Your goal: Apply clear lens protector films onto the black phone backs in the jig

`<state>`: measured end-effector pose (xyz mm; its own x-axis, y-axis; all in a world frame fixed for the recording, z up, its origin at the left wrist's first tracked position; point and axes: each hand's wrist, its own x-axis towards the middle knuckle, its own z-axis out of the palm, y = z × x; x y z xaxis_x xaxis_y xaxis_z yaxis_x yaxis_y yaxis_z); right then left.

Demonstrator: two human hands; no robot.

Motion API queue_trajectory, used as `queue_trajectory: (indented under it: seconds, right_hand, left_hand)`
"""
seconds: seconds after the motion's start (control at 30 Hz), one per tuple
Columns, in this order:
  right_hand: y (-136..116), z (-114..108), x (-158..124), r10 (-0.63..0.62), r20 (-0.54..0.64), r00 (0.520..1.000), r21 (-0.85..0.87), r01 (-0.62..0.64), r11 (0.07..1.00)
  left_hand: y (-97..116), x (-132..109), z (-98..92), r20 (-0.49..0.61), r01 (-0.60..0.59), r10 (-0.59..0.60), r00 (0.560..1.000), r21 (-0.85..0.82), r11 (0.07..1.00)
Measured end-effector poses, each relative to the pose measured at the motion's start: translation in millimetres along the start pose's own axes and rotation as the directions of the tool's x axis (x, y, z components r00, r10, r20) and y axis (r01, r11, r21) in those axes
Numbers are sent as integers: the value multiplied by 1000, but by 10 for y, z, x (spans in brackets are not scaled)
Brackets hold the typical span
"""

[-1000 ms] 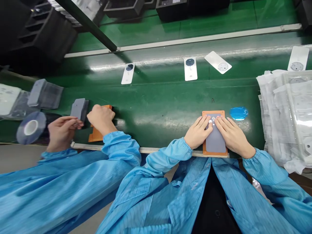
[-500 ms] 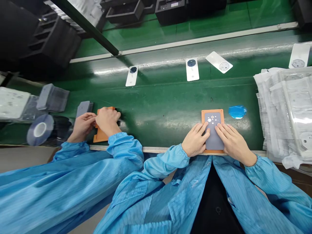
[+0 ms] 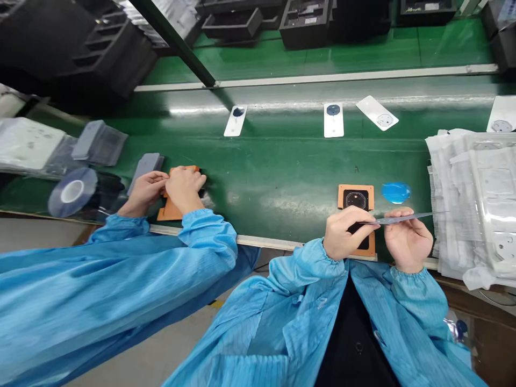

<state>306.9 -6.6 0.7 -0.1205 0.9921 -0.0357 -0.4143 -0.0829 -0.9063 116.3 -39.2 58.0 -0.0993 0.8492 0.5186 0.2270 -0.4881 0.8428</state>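
Observation:
Lifted above the bench, a thin grey panel (image 3: 399, 217) shows almost edge-on. Its left end is pinched in my left hand (image 3: 347, 231). My right hand (image 3: 408, 241) has its palm turned up, with fingers and thumb around the panel's middle. Beneath my left hand lies an orange fixture (image 3: 371, 191) with a black recess and a round outline in its upper part; my hand covers much of its middle. A blue round film (image 3: 395, 192) rests on the bench just beyond my right hand.
At left, a co-worker's hands (image 3: 183, 188) work over another orange fixture (image 3: 169, 211), near a tape roll (image 3: 72, 192) and grey panels (image 3: 145, 166). White phone-shaped plates (image 3: 334, 123) lie along the bench's far side. Packed trays (image 3: 494, 188) stand right; black bins (image 3: 304, 27) line the shelf.
The grey panel has come up off the orange fixture and tilted edge-on in my hands, exposing the black recess. My right hand has turned palm up. The view has shifted slightly.

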Motion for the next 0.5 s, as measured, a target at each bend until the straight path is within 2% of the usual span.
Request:
queue_trajectory:
  seconds: [0.13,0.3,0.43,0.5]
  right_hand:
    - [1,7,-9,25,-47,999,32,-24,999]
    - [-4,151,-43,23,0,1000,-96,-22,995]
    - [37,236,-81,-115,98,989,-218,134,967]
    - [54,241,-101,-197,163,967,-283,237,929]
  left_hand:
    - [19,-2,-16,49,-163,159,986,84,983]
    - [-47,-46,16,46,-257,254,966,117,959]
    - [-91,-77,70,20,-387,387,922,98,917]
    - [-127,-98,79,48,-387,385,922,84,918]
